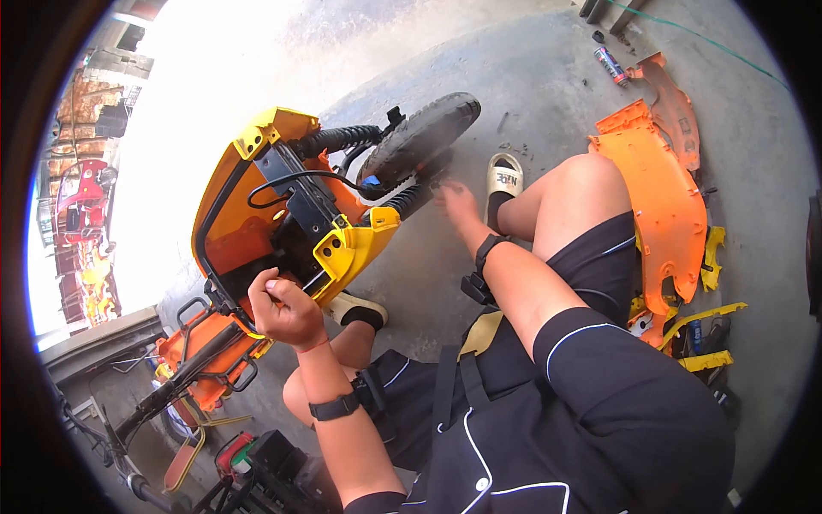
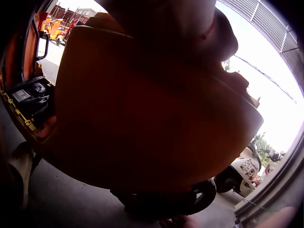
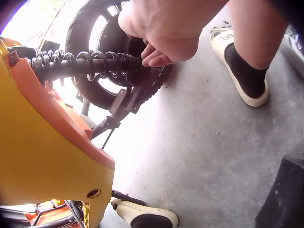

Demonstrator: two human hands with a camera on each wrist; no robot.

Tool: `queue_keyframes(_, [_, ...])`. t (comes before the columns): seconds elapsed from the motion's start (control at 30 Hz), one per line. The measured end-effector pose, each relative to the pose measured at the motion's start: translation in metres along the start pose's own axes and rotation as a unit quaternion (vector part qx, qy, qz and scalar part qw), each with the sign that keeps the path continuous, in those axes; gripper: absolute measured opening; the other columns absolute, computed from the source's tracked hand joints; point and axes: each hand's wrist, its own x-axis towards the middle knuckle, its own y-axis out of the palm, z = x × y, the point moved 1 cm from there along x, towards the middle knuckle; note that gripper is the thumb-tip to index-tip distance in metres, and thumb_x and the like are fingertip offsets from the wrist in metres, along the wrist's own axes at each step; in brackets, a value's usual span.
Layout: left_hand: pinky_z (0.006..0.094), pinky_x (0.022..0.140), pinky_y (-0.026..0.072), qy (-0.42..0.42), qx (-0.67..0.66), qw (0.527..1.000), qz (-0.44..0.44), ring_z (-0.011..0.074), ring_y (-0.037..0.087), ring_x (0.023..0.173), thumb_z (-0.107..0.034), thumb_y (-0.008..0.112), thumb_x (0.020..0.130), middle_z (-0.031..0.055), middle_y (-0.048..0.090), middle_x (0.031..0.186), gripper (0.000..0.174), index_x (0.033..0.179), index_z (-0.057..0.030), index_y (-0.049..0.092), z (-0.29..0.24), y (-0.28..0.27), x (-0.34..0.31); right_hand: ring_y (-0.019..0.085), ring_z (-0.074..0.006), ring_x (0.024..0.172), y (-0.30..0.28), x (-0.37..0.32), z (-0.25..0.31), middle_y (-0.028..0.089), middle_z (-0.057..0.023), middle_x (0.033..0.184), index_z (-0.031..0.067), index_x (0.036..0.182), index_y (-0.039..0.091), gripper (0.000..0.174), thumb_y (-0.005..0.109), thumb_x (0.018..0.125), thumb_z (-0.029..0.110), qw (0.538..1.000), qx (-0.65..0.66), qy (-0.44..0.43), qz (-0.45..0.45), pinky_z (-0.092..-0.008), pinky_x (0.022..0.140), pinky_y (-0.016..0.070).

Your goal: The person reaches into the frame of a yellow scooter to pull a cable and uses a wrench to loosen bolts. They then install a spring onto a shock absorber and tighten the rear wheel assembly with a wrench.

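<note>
A scooter's yellow and orange body (image 1: 366, 253) stands with its rear wheel (image 1: 421, 137) pointing away from me. At the rim of its open seat compartment, my left hand (image 1: 289, 310) grips the body panel (image 2: 156, 118) with curled fingers. The left wrist view shows this panel close up and dark, with the hand over its top edge. My right hand (image 3: 166, 28) reaches beside the wheel, its curled fingers (image 3: 156, 58) at the lower end of a black coil-spring shock absorber (image 3: 90, 64). I cannot tell what its fingertips hold there. A second shock absorber (image 1: 342, 137) sits across the wheel.
To the right on the concrete floor lie orange body panels (image 1: 655, 201), yellow trim pieces (image 1: 706, 360) and a spray can (image 1: 610, 65). My sandalled feet (image 1: 505, 176) flank the wheel. Another scooter frame (image 1: 184, 385) stands at the left. Outside is a white scooter (image 2: 244, 171).
</note>
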Motion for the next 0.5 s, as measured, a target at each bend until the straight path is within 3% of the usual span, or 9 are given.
queue_keyframes(0.1, [0.0273,0.051,0.0434,-0.003,0.003,1.0,-0.005,0.0137,0.055,0.054,-0.004,0.049,0.094,0.0084,0.062,0.068,0.019,0.094,0.0028,0.067,0.002,0.001,-0.001,0.071,-0.023,0.094,0.004,0.003,-0.004,0.071,-0.0149,0.115,0.0034,0.137,0.051,0.05,0.057,0.099,0.036,1.0,-0.021,-0.006,0.014,-0.0335,0.071,0.0524])
queue_keyframes(0.17, [0.0272,0.051,0.043,-0.002,0.005,1.0,-0.001,0.0137,0.055,0.054,-0.004,0.049,0.094,0.0085,0.062,0.068,0.019,0.094,0.003,0.067,0.003,0.0,-0.002,0.07,-0.0195,0.082,0.01,0.009,-0.009,0.072,-0.0108,0.1,0.0015,0.125,0.057,0.042,0.061,0.098,0.033,0.999,-0.016,-0.031,0.004,-0.0334,0.07,0.0531])
queue_keyframes(0.2, [0.0271,0.051,0.0426,0.0,0.011,1.0,0.0,0.0136,0.055,0.054,-0.004,0.049,0.094,0.0086,0.062,0.069,0.019,0.094,0.0032,0.067,0.004,0.0,-0.001,0.07,-0.0234,0.087,0.012,0.01,-0.012,0.071,-0.0164,0.106,-0.0011,0.135,0.049,0.053,0.056,0.1,0.038,0.999,-0.028,-0.042,0.016,-0.0338,0.071,0.051])
queue_keyframes(0.23, [0.0271,0.051,0.0426,0.0,0.011,1.0,0.001,0.0136,0.055,0.054,-0.004,0.049,0.094,0.0086,0.062,0.069,0.019,0.094,0.0032,0.067,0.005,0.0,-0.002,0.07,-0.0234,0.087,0.014,0.013,-0.017,0.071,-0.0164,0.106,-0.0011,0.135,0.049,0.053,0.056,0.1,0.038,0.999,-0.028,-0.041,0.016,-0.0338,0.071,0.051])
queue_keyframes(0.3, [0.027,0.051,0.0424,0.003,0.008,1.0,-0.007,0.0132,0.054,0.054,-0.004,0.049,0.094,0.0083,0.062,0.07,0.02,0.094,0.0035,0.067,0.008,0.0,-0.003,0.067,-0.0221,0.076,0.016,0.02,-0.024,0.07,-0.0153,0.098,-0.0009,0.128,0.053,0.047,0.053,0.1,0.036,0.998,0.035,-0.042,-0.03,-0.0341,0.067,0.0502])
queue_keyframes(0.43, [0.0267,0.051,0.0424,0.0,0.002,1.0,-0.002,0.0124,0.054,0.054,-0.003,0.048,0.094,0.0082,0.061,0.07,0.02,0.094,0.0038,0.067,0.006,0.0,-0.003,0.063,-0.0212,0.069,0.001,0.022,-0.013,0.069,-0.0134,0.089,-0.0004,0.12,0.057,0.04,0.051,0.098,0.033,0.996,0.061,-0.033,-0.052,-0.0345,0.062,0.0483])
queue_keyframes(0.5, [0.0263,0.051,0.0424,-0.003,-0.005,1.0,0.0,0.0117,0.054,0.054,-0.003,0.048,0.094,0.008,0.061,0.07,0.02,0.095,0.0038,0.067,0.007,0.0,-0.003,0.062,-0.0214,0.069,-0.005,0.02,-0.003,0.07,-0.0133,0.087,0.0013,0.116,0.059,0.036,0.05,0.096,0.03,0.994,0.071,0.029,-0.072,-0.0339,0.062,0.0468])
